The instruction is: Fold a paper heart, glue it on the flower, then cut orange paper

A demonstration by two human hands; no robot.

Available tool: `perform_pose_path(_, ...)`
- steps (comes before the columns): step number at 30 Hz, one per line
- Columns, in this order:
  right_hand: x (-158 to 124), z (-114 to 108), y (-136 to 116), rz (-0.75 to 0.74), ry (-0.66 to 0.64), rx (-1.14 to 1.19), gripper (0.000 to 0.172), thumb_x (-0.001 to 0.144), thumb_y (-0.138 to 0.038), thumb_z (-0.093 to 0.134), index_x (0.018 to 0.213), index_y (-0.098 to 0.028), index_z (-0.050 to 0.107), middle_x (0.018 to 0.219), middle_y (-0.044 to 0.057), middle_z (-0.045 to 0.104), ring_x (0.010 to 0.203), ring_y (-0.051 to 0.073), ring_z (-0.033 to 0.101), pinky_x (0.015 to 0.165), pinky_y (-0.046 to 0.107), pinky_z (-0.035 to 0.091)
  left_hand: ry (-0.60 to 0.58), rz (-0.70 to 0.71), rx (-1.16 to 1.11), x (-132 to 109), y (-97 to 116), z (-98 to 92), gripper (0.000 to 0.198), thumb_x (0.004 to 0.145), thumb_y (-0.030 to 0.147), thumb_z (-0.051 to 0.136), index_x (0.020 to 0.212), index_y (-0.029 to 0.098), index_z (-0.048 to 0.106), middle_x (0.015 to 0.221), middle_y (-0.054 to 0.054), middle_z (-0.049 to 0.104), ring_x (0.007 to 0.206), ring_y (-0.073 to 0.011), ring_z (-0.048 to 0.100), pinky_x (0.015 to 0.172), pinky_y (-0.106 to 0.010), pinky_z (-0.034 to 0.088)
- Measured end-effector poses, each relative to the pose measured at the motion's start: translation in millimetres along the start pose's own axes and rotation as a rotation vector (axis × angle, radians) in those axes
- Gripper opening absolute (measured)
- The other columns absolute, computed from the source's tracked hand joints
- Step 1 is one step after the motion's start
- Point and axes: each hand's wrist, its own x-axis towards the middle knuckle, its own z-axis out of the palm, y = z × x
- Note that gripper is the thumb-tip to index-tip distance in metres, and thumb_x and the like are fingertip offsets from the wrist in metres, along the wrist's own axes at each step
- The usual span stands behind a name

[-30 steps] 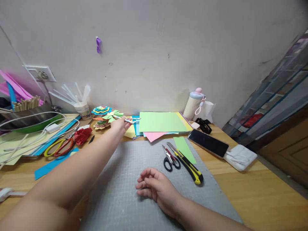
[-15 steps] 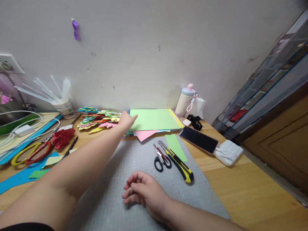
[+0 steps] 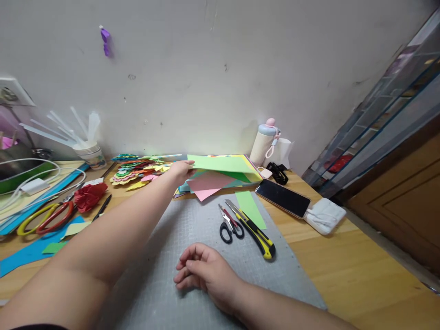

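Observation:
My left hand [image 3: 183, 170] reaches to the back of the table and pinches the left edge of a light green sheet of paper [image 3: 223, 163]. The sheet's near edge is lifted off the stack, baring a pink sheet [image 3: 208, 184] and a darker green one [image 3: 239, 176] beneath. My right hand [image 3: 202, 272] rests on the grey cutting mat [image 3: 165, 256], its fingers loosely curled and apart, with nothing in them. Beyond it on the mat lie small black-handled scissors [image 3: 227, 229], a yellow and black utility knife [image 3: 254, 233] and a light green paper strip [image 3: 250, 208].
Colourful cut-paper shapes [image 3: 140, 172] are piled left of the stack. Farther left are larger scissors [image 3: 51, 219], crumpled red paper [image 3: 89, 197] and a cup of white strips [image 3: 90, 153]. A phone [image 3: 283, 198], a white power bank [image 3: 326, 216] and a bottle [image 3: 263, 144] stand or lie right.
My left hand has taken hold of the light green sheet and raised its near edge, showing more of the pink and green paper below. The right hand has stayed in place.

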Motion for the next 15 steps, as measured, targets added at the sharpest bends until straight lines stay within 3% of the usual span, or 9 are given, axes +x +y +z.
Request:
perform_pose_path(4,0.5,-2.0,1.7,0.000,-0.006,-0.002,0.035,0.061,-0.035,0.078,0.079,-0.013,0.056,0.077,0.003,0.062,0.066,0.015,0.065,0.067,0.034,0.049,-0.017,-0.028,-0.195,-16.2,15.4,-5.9,0.032,0.089,0.033,0.055,0.117,0.016,0.055,0.118,-0.009,0.058,0.098,-0.0206,0.060,0.082,-0.041,0.052)
perform_pose_path(7,-0.4,-2.1,0.3,0.006,-0.011,-0.008,0.036,0.061,-0.035,0.078,0.079,-0.013,0.056,0.077,0.003,0.062,0.066,0.015,0.065,0.067,0.033,0.049,0.014,0.016,-0.310,-42.4,21.1,-25.3,0.029,0.089,0.030,0.057,0.114,0.015,0.056,0.111,-0.008,0.060,0.091,-0.0184,0.062,0.076,-0.037,0.054)
perform_pose_path(9,-1.1,-1.7,-0.8,0.008,-0.015,-0.015,0.036,0.061,-0.035,0.078,0.078,-0.013,0.056,0.076,0.003,0.062,0.065,0.015,0.065,0.066,0.033,0.049,0.051,0.053,-0.374,-66.4,22.0,-44.9,0.019,0.089,0.021,0.055,0.106,0.013,0.059,0.100,-0.005,0.063,0.078,-0.0125,0.062,0.066,-0.028,0.055)
perform_pose_path(10,-1.3,-1.6,-0.9,0.007,-0.018,-0.018,0.035,0.061,-0.035,0.078,0.078,-0.013,0.056,0.076,0.002,0.062,0.065,0.015,0.065,0.066,0.033,0.049,0.075,0.067,-0.400,-80.0,21.7,-56.2,0.017,0.089,0.010,0.051,0.103,0.012,0.061,0.091,-0.003,0.063,0.069,-0.0061,0.059,0.063,-0.017,0.053)
perform_pose_path(11,-1.3,-1.5,-0.7,0.005,-0.021,-0.020,0.035,0.062,-0.035,0.077,0.078,-0.013,0.056,0.076,0.002,0.062,0.064,0.014,0.065,0.066,0.032,0.049,0.103,0.077,-0.421,-94.4,20.7,-68.3,0.022,0.089,0.002,0.047,0.100,0.012,0.063,0.083,-0.001,0.061,0.062,-0.0018,0.056,0.060,-0.010,0.050)
perform_pose_path(13,-0.7,-1.9,1.1,0.003,-0.033,-0.025,0.034,0.062,-0.035,0.077,0.079,-0.014,0.056,0.076,0.002,0.062,0.065,0.014,0.065,0.066,0.032,0.049,0.148,0.090,-0.437,-124.5,16.3,-94.0,0.030,0.086,-0.002,0.045,0.099,0.014,0.066,0.077,0.001,0.061,0.056,0.0010,0.053,0.057,-0.004,0.047)
perform_pose_path(15,0.1,-2.7,3.6,0.010,-0.041,-0.031,0.032,0.062,-0.034,0.076,0.079,-0.014,0.057,0.076,0.002,0.062,0.065,0.015,0.065,0.065,0.033,0.049,0.183,0.087,-0.410,-154.6,7.5,-121.4,0.036,0.080,-0.004,0.048,0.101,0.017,0.069,0.086,0.000,0.067,0.057,-0.0001,0.054,0.054,-0.004,0.047)
